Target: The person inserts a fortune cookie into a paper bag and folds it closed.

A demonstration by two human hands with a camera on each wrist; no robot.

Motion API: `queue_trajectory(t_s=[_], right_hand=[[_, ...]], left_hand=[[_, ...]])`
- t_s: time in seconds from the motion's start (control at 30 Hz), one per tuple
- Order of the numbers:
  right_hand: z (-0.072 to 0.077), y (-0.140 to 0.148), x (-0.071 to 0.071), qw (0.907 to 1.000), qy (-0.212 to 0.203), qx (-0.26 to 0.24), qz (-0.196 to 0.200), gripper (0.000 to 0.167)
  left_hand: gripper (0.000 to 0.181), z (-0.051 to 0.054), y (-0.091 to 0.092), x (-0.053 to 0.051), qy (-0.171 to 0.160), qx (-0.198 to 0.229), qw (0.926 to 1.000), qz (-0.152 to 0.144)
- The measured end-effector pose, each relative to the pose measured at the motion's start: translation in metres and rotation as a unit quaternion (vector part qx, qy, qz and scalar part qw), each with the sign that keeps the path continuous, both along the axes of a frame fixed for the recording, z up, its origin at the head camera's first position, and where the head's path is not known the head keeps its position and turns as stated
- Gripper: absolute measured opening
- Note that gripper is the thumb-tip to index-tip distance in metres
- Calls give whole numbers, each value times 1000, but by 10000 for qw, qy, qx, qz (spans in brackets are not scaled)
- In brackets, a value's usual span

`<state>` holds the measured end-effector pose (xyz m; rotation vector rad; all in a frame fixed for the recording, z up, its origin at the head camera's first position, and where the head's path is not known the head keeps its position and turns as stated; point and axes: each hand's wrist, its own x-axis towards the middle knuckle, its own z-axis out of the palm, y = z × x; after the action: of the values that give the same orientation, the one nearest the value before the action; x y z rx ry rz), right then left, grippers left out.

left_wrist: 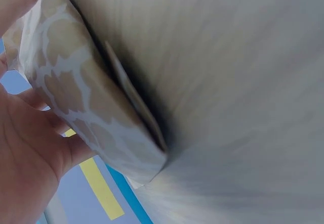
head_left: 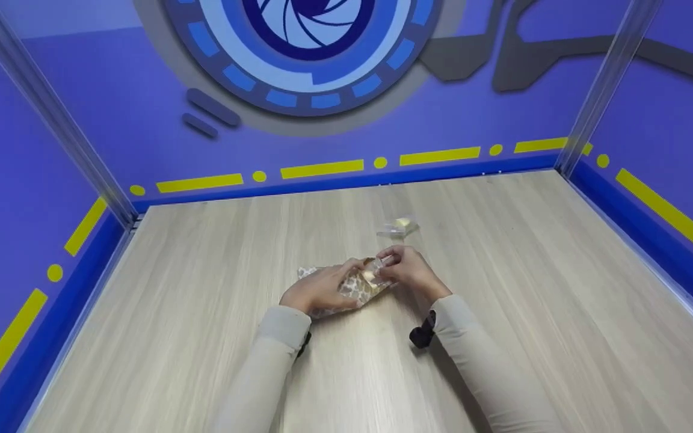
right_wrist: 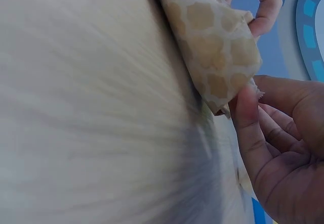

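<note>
I note the left hand [head_left: 321,288] holding a patterned bag [head_left: 356,288] low over the desk [head_left: 190,349], contact unclear. The right hand [head_left: 409,270] pinches a clear packet [head_left: 372,274] at its right end; fingers partly hide the contents.

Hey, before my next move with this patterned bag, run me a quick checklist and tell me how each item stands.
1. Bag held: ok. Your left hand grips the patterned bag.
2. Wrapped piece in hand: ok. Your right hand pinches the clear-wrapped piece at the bag's right end.
3. Bag upright: not ok. It is tipped over on its side.
4. Other clear packet out of the way: ok. It lies on the table beyond your right hand, apart from the bag.
5. Bag contents: cannot tell. The inside is hidden.
</note>
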<state>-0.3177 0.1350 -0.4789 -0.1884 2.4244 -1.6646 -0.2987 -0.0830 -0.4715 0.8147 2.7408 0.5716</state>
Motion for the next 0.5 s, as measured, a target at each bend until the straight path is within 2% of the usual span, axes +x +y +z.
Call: queue_trajectory(t_s=[0.03,0.17,0.37,0.5], right_hand=[[-4,0,-3,10000,29,57,-39,32],[-5,-3,-4,9998,55,174,-109,31],[-9,-9,-4,9999,-88,-88,-95,30],[-11,-9,-2,9999,-79,-71,-44,30]], left_hand=[[68,0,0,0,20,7,10000,-3],[68,0,0,-1,95,35,9999,-16],[68,0,0,-1,94,59,9999,-1],[70,-2,-1,-2,46,62,10000,14]])
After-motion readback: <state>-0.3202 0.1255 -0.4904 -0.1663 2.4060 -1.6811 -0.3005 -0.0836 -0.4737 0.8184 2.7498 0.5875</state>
